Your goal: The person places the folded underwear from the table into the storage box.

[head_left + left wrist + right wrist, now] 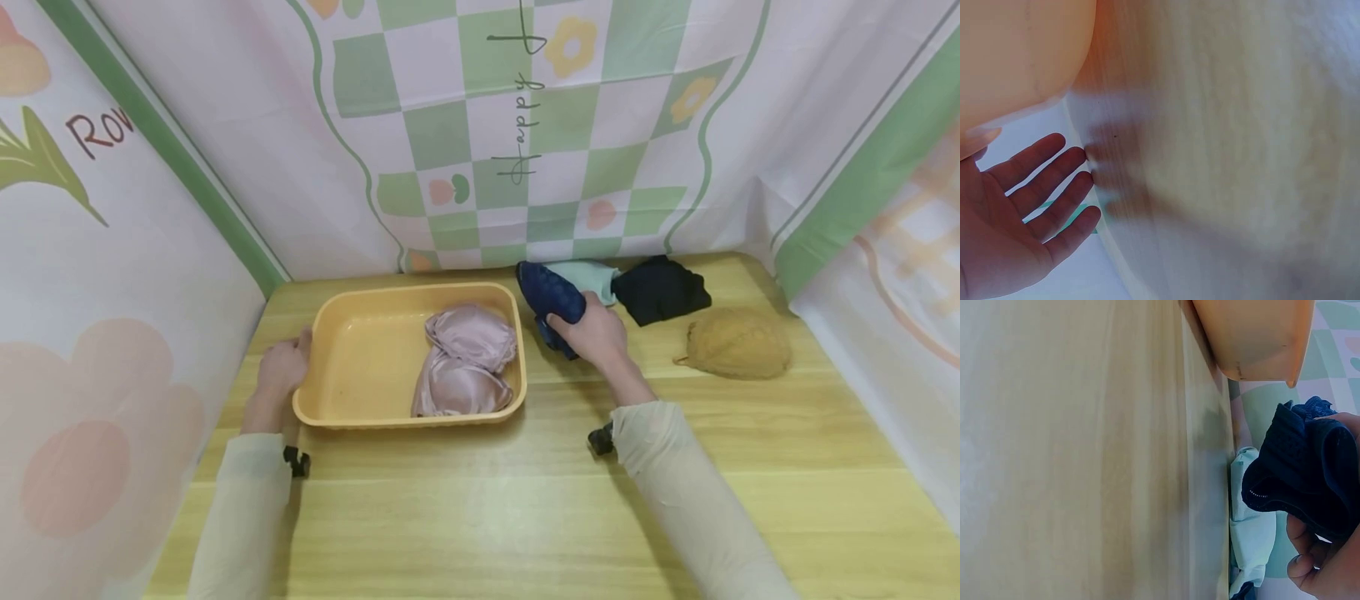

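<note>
Hanging from the right hand [598,335], navy garment [550,292].

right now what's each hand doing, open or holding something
Left hand: open, at the left end of the yellow tub.
Right hand: closed, holding dark blue cloth.

both arms are stretched out in front, pale sleeves [243,508] stopping just short of the bare wrists. left arm [236,542] runs nearly straight ahead, and the left hand [283,367] has its four fingers [1047,180] pretty much straight and fanned apart, palm showing in the left wrist view. right arm [693,492] slants inward and reaches a bit farther. right hand [600,333] is in a firm pinch, back of it facing up, at least two fingertips bent in.
</note>
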`<state>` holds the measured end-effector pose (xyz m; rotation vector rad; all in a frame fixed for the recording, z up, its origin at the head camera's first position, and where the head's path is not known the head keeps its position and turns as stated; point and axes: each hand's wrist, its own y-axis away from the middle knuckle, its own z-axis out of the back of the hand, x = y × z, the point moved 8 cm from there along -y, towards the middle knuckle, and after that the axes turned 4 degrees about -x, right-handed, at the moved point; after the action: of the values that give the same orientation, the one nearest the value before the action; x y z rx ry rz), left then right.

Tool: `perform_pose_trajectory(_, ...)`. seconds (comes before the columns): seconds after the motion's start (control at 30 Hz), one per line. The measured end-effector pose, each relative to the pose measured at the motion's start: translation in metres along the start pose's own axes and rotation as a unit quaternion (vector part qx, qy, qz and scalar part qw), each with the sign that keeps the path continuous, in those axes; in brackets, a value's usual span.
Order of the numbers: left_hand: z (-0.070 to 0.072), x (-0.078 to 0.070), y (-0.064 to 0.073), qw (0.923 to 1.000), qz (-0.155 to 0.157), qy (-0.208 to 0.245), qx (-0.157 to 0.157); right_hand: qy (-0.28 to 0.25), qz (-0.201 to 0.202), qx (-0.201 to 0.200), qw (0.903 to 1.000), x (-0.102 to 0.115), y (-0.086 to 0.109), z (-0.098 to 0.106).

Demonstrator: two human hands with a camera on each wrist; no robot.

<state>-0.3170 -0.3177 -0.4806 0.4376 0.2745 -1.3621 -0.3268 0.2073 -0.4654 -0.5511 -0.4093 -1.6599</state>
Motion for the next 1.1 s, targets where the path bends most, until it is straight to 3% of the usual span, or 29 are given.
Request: perform_pose_trajectory(1.1,-0.003,0.003,-0.002,0.9999,0.007,0.000,0.013,-0.055,0.015,-0.030,0.9979,0.016,0.011,0.022)
